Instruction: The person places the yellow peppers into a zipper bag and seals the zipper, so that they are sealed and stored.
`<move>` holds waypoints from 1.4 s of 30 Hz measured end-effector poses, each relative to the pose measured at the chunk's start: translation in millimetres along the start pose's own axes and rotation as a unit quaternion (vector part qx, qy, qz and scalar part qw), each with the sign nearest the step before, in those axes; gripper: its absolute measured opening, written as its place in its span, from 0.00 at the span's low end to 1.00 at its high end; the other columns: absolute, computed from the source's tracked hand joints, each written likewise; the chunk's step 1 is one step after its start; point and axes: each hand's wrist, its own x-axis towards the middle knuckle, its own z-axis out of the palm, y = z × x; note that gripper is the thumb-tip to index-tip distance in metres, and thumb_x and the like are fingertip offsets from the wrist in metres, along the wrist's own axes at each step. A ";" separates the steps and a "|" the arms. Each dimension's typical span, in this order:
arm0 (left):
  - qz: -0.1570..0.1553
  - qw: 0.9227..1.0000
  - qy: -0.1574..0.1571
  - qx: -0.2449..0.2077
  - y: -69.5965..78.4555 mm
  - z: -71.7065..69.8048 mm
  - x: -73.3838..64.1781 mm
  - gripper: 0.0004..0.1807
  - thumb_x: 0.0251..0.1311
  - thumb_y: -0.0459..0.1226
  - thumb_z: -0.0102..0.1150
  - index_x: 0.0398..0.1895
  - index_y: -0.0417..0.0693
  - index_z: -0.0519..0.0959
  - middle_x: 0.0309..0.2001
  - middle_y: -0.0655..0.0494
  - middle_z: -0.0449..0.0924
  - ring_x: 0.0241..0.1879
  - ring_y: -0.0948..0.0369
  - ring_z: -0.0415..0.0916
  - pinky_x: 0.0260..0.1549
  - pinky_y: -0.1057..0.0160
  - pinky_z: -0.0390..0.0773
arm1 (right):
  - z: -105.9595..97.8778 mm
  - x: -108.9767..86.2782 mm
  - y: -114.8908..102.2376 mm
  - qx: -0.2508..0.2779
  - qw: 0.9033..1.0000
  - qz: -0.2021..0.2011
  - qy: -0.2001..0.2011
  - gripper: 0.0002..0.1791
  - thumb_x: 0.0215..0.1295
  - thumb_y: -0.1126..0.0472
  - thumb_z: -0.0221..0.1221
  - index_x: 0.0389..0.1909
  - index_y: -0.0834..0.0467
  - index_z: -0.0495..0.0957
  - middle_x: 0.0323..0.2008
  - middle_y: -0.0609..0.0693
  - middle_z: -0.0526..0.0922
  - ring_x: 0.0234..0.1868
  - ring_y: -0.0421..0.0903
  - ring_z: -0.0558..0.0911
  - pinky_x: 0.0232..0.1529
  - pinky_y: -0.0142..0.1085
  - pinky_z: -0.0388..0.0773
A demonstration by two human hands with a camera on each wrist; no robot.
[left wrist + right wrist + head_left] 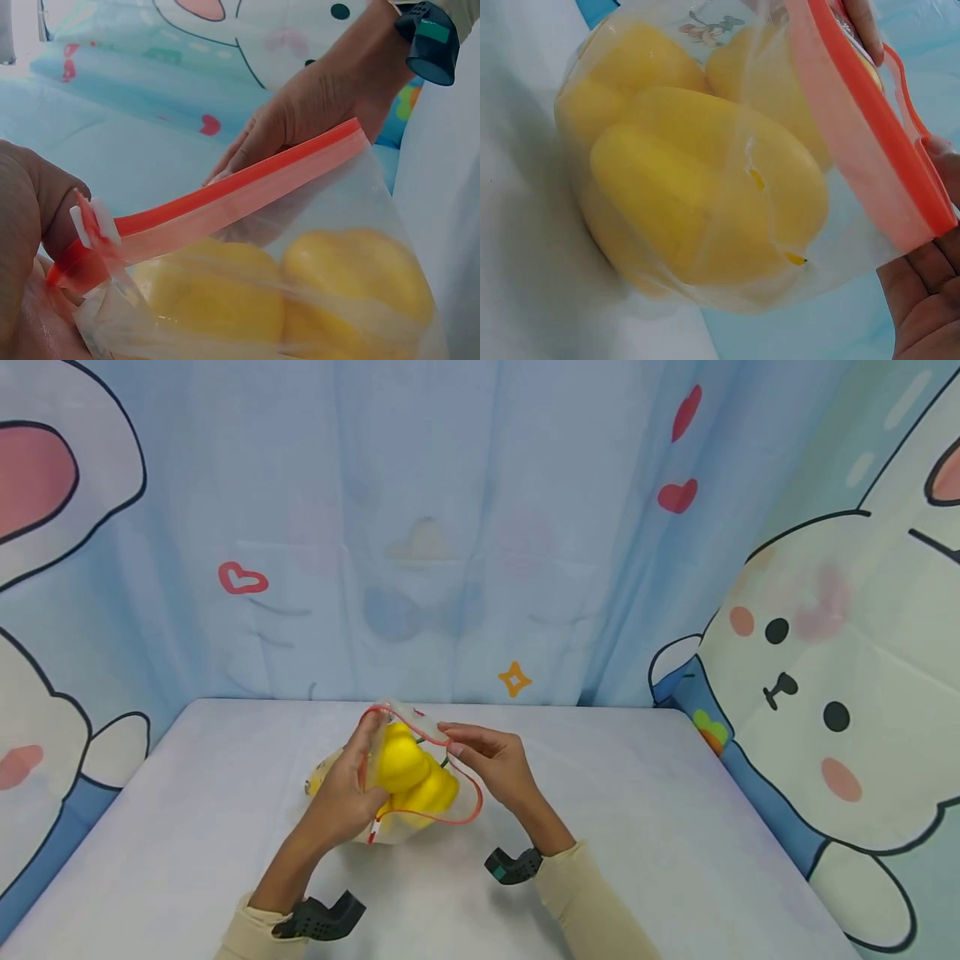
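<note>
A clear zip bag (pixel 396 835) with a red zip rim stands at the middle of the white table, its mouth gaping toward me. Inside sit several yellow bell peppers (pixel 423 789) with green stems; they also show through the plastic in the left wrist view. My left hand (pixel 341 797) grips the bag's left side at the rim, thumb toward the mouth. By that hand, a white slider (pixel 97 225) sits on the red zip. My right hand (pixel 495 764) pinches the far right part of the rim. Its fingertips are partly hidden behind the bag in the left wrist view.
The white table (pixel 675 827) extends around the bag on all sides. Behind it hangs a light blue curtain (pixel 450 485) with printed hearts and bunnies. A black wrist camera (pixel 322 918) is strapped to my left wrist, another (pixel 513 866) to my right.
</note>
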 end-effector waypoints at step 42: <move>0.334 0.937 0.103 0.012 -42.4 26.8 -0.3 0.43 0.72 0.58 0.28 0.67 0.24 0.60 0.69 0.33 0.59 0.70 0.44 0.55 0.69 0.56 0.52 | -23.8 -0.6 9.2 -0.022 0.985 -0.067 0.159 0.08 0.61 0.75 0.60 0.40 0.74 0.82 0.38 0.59 0.84 0.40 0.43 0.84 0.45 0.37 0.81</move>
